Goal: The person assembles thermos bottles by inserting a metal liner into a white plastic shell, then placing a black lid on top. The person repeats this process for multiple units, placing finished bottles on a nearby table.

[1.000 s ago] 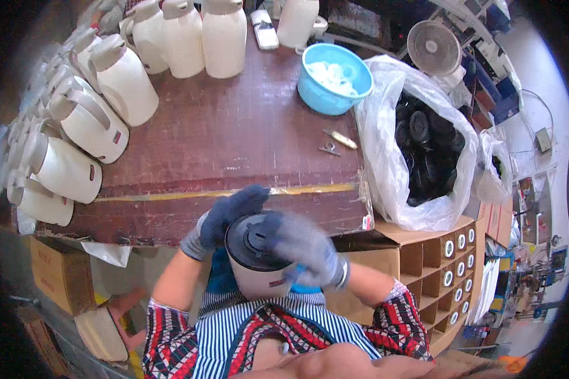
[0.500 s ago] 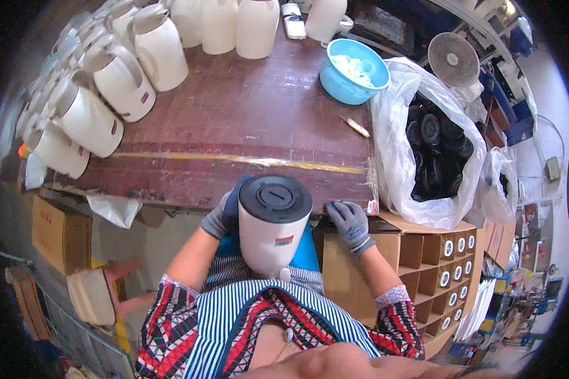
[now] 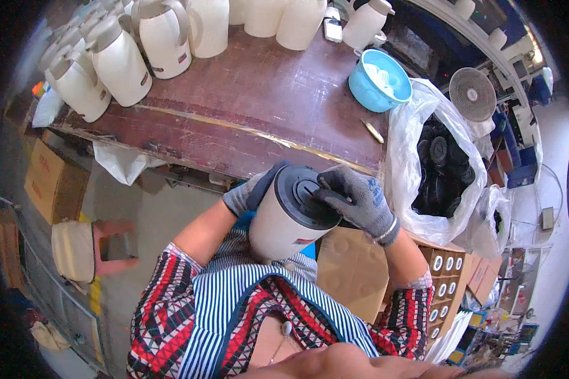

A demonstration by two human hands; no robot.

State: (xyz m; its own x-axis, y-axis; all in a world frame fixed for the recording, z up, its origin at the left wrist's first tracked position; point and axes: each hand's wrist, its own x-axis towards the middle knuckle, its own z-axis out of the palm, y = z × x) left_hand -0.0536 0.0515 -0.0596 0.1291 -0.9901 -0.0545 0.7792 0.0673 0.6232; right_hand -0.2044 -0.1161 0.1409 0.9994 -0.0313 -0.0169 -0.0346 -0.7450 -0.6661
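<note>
An upside-down cream vacuum jug [image 3: 275, 228] is in front of my lap, its black round base [image 3: 293, 201] facing up and tilted to the right. My left hand [image 3: 253, 192], in a grey and dark blue glove, grips the jug by its far left side, most of its fingers hidden behind it. My right hand [image 3: 363, 201], gloved too, bends over the base, thumb and fingers pinched together at the slotted disc in its middle. Whether something small is between these fingertips cannot be made out.
Several cream jugs [image 3: 117, 60] stand along the far left of the brown table [image 3: 234, 95]. At its right are a blue basin [image 3: 367, 88], a small pale-handled tool [image 3: 373, 131] and a plastic bag [image 3: 406, 170] of black round parts. A divided carton [image 3: 446, 268] sits to my right.
My right hand has moved from the table's edge onto the jug's base. The jug has tilted to the right, my left hand still on it. The whole view has shifted and turned.
</note>
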